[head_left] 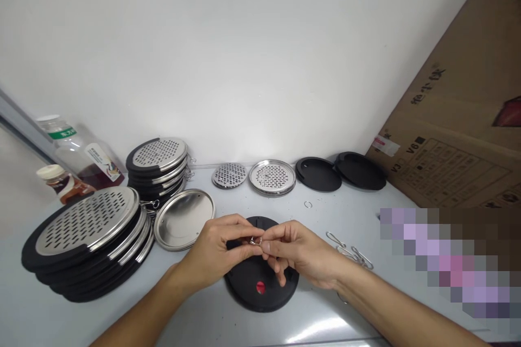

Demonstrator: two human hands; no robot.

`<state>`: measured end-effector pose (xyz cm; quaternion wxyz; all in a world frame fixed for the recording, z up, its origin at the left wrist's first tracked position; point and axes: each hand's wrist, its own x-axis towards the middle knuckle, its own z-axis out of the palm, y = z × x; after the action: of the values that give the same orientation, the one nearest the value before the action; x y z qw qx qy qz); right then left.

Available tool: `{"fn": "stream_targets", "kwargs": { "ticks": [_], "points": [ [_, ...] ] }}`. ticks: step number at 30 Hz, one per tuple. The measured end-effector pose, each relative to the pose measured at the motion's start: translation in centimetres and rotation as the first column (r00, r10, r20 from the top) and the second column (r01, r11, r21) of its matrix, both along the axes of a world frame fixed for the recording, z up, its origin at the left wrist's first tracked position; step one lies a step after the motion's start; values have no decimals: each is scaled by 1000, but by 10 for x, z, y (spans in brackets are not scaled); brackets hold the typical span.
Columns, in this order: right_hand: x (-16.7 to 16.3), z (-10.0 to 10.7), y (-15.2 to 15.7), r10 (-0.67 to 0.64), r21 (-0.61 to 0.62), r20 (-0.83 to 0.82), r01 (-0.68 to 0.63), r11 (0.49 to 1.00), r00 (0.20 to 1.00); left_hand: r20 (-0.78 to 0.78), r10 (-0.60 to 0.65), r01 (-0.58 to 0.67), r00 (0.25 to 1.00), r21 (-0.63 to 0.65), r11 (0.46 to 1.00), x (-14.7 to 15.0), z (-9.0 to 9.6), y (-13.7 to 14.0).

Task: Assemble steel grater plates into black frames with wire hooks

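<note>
My left hand (pixel 222 249) and my right hand (pixel 291 249) meet fingertip to fingertip in front of me. Both are closed in a pinch on a small shiny metal ring (pixel 255 241), mostly covered by the fingers, so its exact shape is unclear. Beneath the hands lies a round black disc (pixel 262 301) with a small hole showing red. Right of my right hand, partly behind the wrist, are several bent wire hooks (pixel 350 252). Another thin metal ring (pixel 308 204) lies alone farther back.
Two stacks of round graters with black rims, a front one (pixel 87 222) and a rear one (pixel 160 154), stand left. Near them are a steel dish (pixel 185 219) and bottles (pixel 97 157). Grater plates (pixel 272 176) and black discs (pixel 319 173) line the wall; a carton (pixel 456 119) stands right.
</note>
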<state>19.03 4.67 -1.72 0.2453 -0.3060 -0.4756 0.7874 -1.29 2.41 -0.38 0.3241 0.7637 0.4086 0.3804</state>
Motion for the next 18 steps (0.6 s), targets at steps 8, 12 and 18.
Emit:
{"fn": "stream_targets", "kwargs": {
  "ticks": [8, 12, 18],
  "points": [
    [2, -4, -1, 0, 110, -31, 3, 994, 1000, -3, -4, 4, 1000, 9, 1000, -2, 3, 1],
    [0, -1, -3, -21, 137, -20, 23, 990, 1000, 7, 9, -9, 1000, 15, 1000, -1, 3, 0],
    [0, 3, -6, -58, 166, -12, 59, 984, 998, 2, 16, -16, 1000, 69, 997, -2, 4, -1]
  ]
}}
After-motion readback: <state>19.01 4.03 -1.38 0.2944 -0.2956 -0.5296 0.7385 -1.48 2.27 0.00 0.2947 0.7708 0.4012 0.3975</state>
